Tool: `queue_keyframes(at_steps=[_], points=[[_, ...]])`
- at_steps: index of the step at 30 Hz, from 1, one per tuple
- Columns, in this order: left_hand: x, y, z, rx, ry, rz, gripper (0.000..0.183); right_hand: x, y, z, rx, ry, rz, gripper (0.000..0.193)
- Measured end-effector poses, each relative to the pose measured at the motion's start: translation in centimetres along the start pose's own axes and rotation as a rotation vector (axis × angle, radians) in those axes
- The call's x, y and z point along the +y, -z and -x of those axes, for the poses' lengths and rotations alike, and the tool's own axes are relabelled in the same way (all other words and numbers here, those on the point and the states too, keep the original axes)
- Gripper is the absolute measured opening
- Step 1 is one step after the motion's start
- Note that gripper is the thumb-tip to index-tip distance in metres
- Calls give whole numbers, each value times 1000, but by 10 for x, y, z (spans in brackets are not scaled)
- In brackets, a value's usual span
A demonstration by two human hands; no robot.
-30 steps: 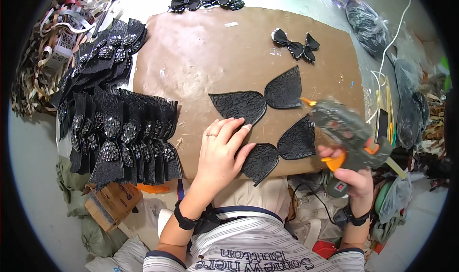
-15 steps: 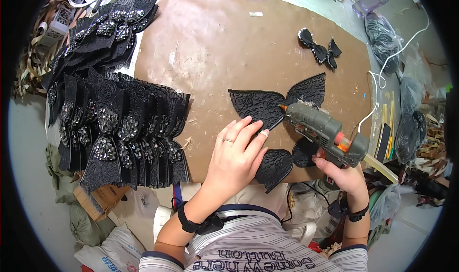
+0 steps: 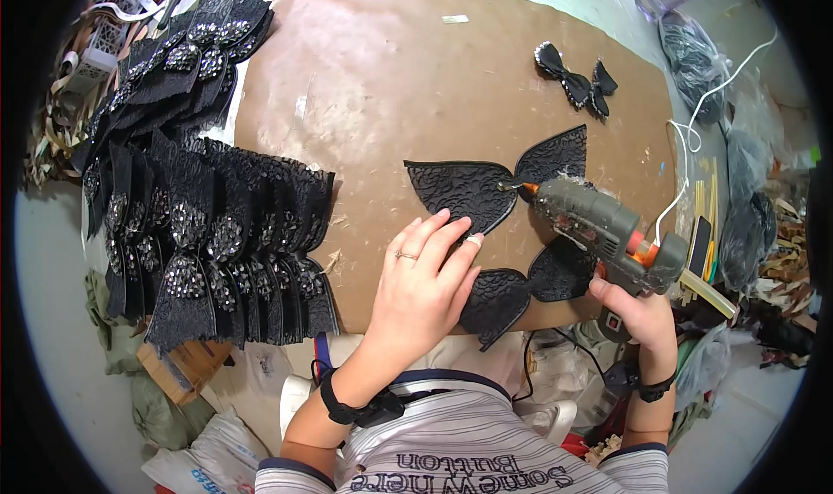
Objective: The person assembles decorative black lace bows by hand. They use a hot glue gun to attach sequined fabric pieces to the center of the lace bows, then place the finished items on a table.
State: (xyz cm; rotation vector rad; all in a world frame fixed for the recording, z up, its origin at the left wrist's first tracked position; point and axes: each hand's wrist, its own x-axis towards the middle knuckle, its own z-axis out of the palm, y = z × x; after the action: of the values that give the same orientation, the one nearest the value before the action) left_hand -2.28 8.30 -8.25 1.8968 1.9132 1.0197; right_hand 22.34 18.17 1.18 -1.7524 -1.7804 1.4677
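Nearest, left hand (image 3: 423, 281) lying flat, fingers spread and released, pressing a lower black lace bow piece (image 3: 521, 287) onto the brown board (image 3: 390, 103). Right hand (image 3: 638, 307) clenched around a grey glue gun (image 3: 599, 229), nozzle touching the pinched centre of the upper lace bow piece (image 3: 486, 186). Farther left, rows of finished sequinned bows (image 3: 217, 233).

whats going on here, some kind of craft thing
A person is working on black lace bow pieces on a brown board. The right hand holds a glue gun with its nozzle at the pinched middle of the upper bow shape; the left hand presses flat beside it. Finished beaded bows are stacked at the left.
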Motion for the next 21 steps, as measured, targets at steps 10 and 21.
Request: queue_keyframes(at_steps=[10,21], points=[[2,0,-2,-6,-3,-21,37,7,5,-5,29,-16,-81,25],[10,19,-12,-44,37,82,32,15,18,-7,-87,-63,-221,25]])
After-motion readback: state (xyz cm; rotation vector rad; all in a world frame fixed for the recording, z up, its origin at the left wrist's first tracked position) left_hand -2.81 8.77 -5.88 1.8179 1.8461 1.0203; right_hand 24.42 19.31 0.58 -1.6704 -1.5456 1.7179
